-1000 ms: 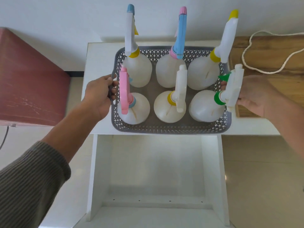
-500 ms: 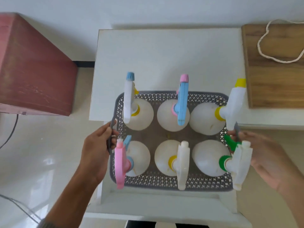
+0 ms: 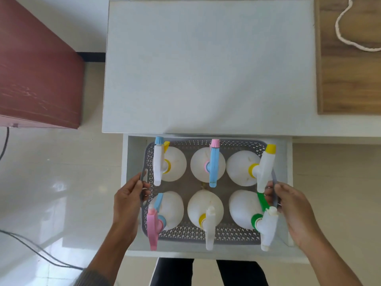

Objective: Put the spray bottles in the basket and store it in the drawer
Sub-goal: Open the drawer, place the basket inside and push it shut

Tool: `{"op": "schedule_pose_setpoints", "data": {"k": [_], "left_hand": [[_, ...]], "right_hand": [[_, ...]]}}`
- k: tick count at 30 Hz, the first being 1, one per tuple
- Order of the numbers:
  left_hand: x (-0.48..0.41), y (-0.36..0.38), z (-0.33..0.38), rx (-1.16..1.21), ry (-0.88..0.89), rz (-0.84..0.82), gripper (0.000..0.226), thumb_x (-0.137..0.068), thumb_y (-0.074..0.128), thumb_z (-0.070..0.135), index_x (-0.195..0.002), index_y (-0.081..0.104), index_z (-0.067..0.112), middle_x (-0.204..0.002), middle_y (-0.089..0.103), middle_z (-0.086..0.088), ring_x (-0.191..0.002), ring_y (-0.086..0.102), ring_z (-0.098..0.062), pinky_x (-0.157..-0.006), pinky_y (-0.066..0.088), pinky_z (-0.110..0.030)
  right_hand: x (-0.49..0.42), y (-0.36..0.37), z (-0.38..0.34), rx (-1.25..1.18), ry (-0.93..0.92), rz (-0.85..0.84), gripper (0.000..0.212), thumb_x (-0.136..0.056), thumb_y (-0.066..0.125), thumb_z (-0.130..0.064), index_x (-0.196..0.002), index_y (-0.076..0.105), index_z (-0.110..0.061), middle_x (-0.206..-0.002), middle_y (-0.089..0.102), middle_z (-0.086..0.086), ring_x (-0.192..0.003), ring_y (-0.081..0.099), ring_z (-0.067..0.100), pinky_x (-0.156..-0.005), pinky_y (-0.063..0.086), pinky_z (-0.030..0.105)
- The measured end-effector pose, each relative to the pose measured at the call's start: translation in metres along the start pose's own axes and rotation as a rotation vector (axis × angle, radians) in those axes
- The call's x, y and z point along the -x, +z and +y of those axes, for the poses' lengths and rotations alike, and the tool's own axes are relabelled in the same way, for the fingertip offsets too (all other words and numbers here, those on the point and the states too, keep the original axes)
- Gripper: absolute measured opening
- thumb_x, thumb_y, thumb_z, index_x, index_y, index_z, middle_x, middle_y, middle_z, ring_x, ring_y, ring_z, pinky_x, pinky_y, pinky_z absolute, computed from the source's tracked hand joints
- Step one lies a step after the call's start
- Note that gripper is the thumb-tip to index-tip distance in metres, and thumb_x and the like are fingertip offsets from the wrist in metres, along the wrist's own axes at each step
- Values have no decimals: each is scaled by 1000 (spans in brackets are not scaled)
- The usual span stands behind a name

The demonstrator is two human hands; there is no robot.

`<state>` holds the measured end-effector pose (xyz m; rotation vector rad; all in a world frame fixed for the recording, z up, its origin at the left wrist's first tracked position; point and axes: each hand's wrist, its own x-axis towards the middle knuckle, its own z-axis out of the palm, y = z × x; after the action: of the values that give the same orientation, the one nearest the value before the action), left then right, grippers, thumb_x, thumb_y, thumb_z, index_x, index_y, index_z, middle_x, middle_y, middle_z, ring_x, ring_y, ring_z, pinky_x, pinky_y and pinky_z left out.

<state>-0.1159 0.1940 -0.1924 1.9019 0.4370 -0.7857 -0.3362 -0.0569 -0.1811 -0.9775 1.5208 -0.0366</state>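
A grey perforated basket holds several white spray bottles in two rows, their trigger heads pink, blue, white and yellow. It sits inside the open white drawer below the white tabletop. My left hand grips the basket's left handle. My right hand grips the right handle beside the green-collared bottle.
A dark red cabinet stands to the left. A wooden board with a white cord lies on the right of the tabletop. Black cables run over the glossy floor at lower left. My legs show under the drawer front.
Both hands have carried the basket off the tabletop, toward me and down into the open drawer. The bottles stayed upright in it.
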Motion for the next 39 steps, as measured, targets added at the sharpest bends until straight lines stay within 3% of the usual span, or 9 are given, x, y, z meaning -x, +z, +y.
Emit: {"op": "schedule_pose_setpoints", "data": {"k": [4,7,14,20,27,35,39], "left_hand": [[-26,7,-27,-74,-8,-15,29,-103,45,8,-121,68,12,-78,63,-5,-67,56,-15,-67,49,-22],[-46,14,-44,-122,-7,-32,32,-103,44,6,-126,65,10,-79,65,-6,-73,60,-19,-74,51,-26],[-88,29,-76,-195,-33,-41,29,-102,49,12,-124,67,11,-87,72,-5,-76,69,-16,-73,55,-22],[-115,44,-100,-192,-69,-89,30,-102,49,7,-128,64,6,-99,74,-14,-93,72,-31,-93,56,-38],[-135,58,-122,-178,-137,-102,35,-99,47,-3,-131,61,2,-96,71,-12,-93,66,-31,-102,51,-46],[-158,63,-137,-186,-181,-110,39,-99,46,-5,-135,58,6,-91,70,-7,-91,65,-28,-106,48,-49],[-162,62,-140,-228,-141,-112,40,-98,49,-2,-135,59,11,-88,72,0,-86,66,-22,-105,49,-46]], "right_hand": [[-22,13,22,50,52,45,33,-101,39,-5,-82,66,-10,-76,60,9,-69,54,20,-68,45,28],[-41,20,37,75,66,76,30,-100,40,-6,-89,68,-7,-81,64,9,-72,58,18,-68,46,25],[-90,32,65,40,101,66,28,-101,40,-6,-94,67,-5,-79,63,9,-68,57,18,-69,45,26],[-134,37,82,63,111,60,28,-100,39,-4,-88,64,-8,-76,61,7,-64,56,16,-63,45,23],[-174,41,95,161,110,45,27,-101,39,-7,-101,66,-4,-81,64,8,-67,58,14,-64,45,22],[-192,45,108,158,124,51,32,-100,39,-5,-112,67,2,-99,68,17,-77,62,19,-85,50,31],[-191,45,112,159,124,67,31,-99,39,-5,-111,67,0,-95,68,14,-76,62,18,-83,49,30]]}}
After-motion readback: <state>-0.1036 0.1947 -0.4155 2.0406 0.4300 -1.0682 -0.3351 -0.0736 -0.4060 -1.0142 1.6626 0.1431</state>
